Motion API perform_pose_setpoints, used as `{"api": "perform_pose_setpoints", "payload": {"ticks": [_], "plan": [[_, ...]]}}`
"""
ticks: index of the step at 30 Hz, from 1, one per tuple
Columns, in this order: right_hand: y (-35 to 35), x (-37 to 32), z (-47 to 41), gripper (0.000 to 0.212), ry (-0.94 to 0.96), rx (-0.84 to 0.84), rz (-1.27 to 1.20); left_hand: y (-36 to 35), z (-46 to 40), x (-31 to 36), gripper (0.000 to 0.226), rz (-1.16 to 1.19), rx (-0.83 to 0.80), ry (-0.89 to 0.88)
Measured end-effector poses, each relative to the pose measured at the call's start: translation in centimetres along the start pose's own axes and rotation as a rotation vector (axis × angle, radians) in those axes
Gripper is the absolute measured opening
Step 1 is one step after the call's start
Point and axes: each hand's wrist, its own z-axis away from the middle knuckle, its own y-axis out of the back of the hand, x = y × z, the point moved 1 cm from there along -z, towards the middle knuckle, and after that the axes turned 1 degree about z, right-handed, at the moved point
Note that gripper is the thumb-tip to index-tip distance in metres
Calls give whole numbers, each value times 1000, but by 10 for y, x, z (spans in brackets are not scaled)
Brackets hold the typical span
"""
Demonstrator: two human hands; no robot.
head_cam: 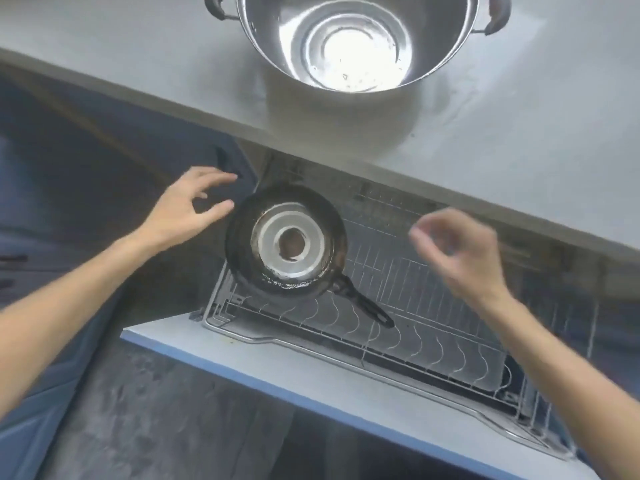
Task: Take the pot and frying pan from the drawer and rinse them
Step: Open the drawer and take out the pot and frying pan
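Observation:
A steel pot [356, 43] with two dark handles stands on the grey counter [519, 133] at the top of the view. Below it the drawer [311, 368] is pulled out, with a wire rack [415, 299] inside. A black frying pan [285, 240] lies upside down on the rack's left end, its handle pointing down and right. My left hand [188, 209] hovers just left of the pan's rim, fingers spread, holding nothing. My right hand [457, 251] is blurred above the rack to the pan's right, fingers loosely curled, nothing in it.
Blue cabinet fronts [69, 202] run along the left, with a dark handle [225, 161] near my left hand. The drawer's pale front edge with a blue strip crosses the lower middle. Dark speckled floor [156, 410] lies below.

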Motion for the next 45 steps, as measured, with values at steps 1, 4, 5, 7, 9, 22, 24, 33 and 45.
{"api": "perform_pose_setpoints", "payload": {"ticks": [1, 4, 5, 7, 9, 22, 24, 33, 45], "plan": [[-30, 16, 28, 9, -33, -216, 68, -9, 5, -12, 54, -115, -176, -19], [-103, 69, 75, 33, -268, -559, 167, -23, 0, -31, 78, -363, -497, -49], [-121, 79, 82, 41, -322, -592, 153, -25, -3, -34, 86, -454, -548, -68], [-150, 92, 90, 50, -422, -557, 103, -30, -8, -42, 102, -595, -593, -140], [-169, 99, 94, 51, -484, -446, 43, -33, -11, -49, 115, -704, -573, -240], [-143, 94, 89, 45, -387, -341, -156, -48, -25, -51, 119, -806, -322, -414], [-127, 89, 91, 45, -362, -367, -152, -49, -18, -43, 115, -770, -303, -423], [39, 38, 103, 35, -428, -655, -188, -18, 43, 69, 84, -488, -269, -542], [294, -41, 56, 66, -380, -579, 507, -21, -54, 325, 40, -126, -142, -308]]}}
